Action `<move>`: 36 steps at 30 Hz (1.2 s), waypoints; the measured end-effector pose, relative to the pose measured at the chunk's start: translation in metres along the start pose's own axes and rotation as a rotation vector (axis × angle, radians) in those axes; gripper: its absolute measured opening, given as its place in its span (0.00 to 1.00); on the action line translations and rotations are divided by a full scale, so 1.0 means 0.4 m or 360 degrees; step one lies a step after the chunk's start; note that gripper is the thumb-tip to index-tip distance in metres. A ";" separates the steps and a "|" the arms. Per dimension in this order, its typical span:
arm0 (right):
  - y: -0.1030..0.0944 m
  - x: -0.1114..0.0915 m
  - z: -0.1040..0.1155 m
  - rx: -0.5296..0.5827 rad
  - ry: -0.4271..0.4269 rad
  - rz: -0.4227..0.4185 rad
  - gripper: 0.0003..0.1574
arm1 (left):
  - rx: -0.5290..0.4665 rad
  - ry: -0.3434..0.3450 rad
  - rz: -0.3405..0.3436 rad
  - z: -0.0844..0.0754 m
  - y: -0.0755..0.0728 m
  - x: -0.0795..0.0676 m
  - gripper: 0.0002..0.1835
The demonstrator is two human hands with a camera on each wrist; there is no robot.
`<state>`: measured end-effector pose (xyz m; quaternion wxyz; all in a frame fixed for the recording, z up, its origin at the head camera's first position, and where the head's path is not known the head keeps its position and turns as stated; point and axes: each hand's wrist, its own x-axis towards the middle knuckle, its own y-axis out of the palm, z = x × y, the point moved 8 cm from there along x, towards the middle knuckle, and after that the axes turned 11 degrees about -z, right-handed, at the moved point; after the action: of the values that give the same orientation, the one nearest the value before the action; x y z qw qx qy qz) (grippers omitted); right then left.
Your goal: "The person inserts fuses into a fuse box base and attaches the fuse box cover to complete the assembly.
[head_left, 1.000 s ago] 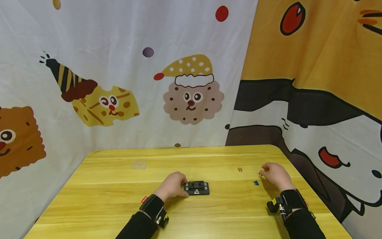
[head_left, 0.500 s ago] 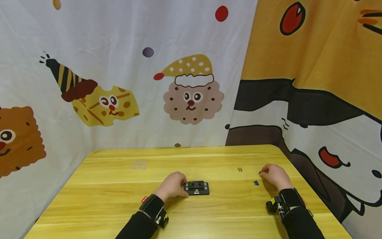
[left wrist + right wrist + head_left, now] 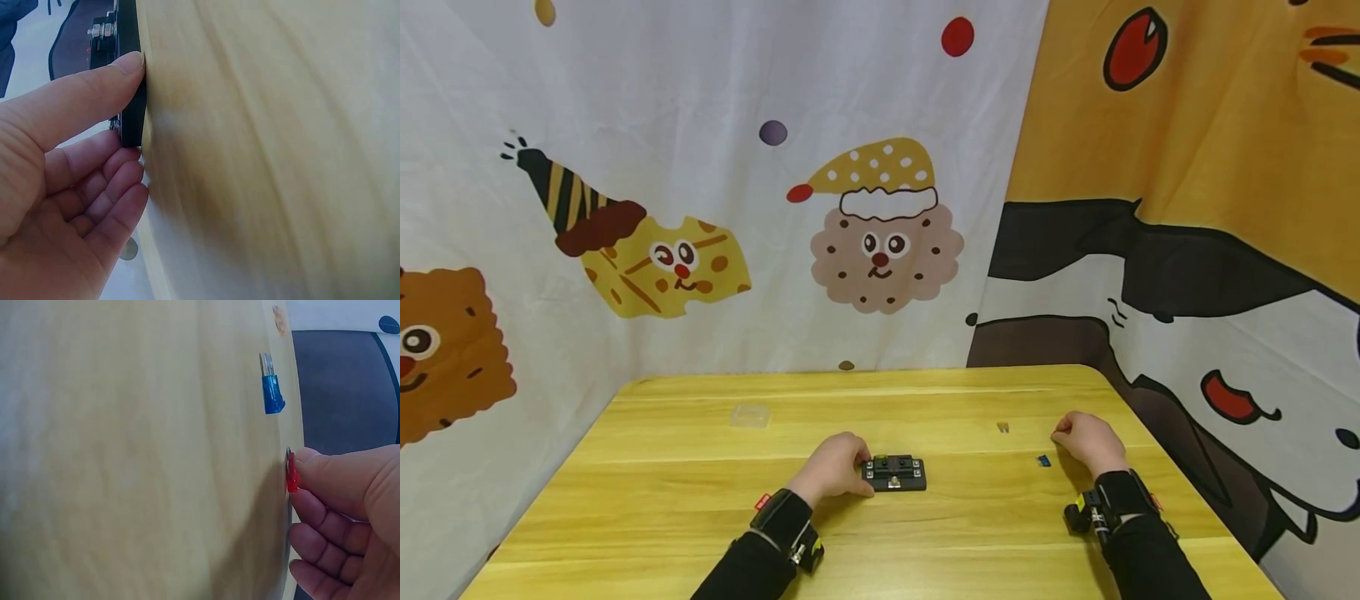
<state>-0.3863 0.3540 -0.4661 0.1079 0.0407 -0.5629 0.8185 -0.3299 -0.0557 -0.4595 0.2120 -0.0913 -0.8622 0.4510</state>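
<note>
My left hand (image 3: pixel 832 468) grips the left end of a black block with metal screw terminals (image 3: pixel 904 482), which lies on the table. In the left wrist view its thumb presses the near edge of the block, with the fingers curled at the other side. At the right, my right hand (image 3: pixel 1092 440) pinches a red blade fuse (image 3: pixel 292 474) between thumb and fingers, close over the tabletop, its metal prongs pointing up in the right wrist view. A blue blade fuse (image 3: pixel 273 394) lies near that hand. Farther off lies a small tan blade fuse (image 3: pixel 1003 427).
A clear plastic box (image 3: pixel 750 416) sits at the back left of the wooden table (image 3: pixel 700 500). Behind the table hangs a printed cloth (image 3: pixel 700 83) with cartoon figures, which also runs along the right side.
My right hand has shifted slightly left and its fingers have closed in on the red fuse. The left hand and the black block have stayed put.
</note>
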 end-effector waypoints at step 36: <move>0.011 0.001 0.006 -0.0116 0.0077 0.0069 0.07 | -0.0014 0.0005 -0.0008 0.003 0.003 0.001 0.23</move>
<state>-0.3877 0.3501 -0.4691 0.1052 0.0046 -0.5901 0.8004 -0.3307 -0.0556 -0.4610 0.2141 -0.0907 -0.8640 0.4465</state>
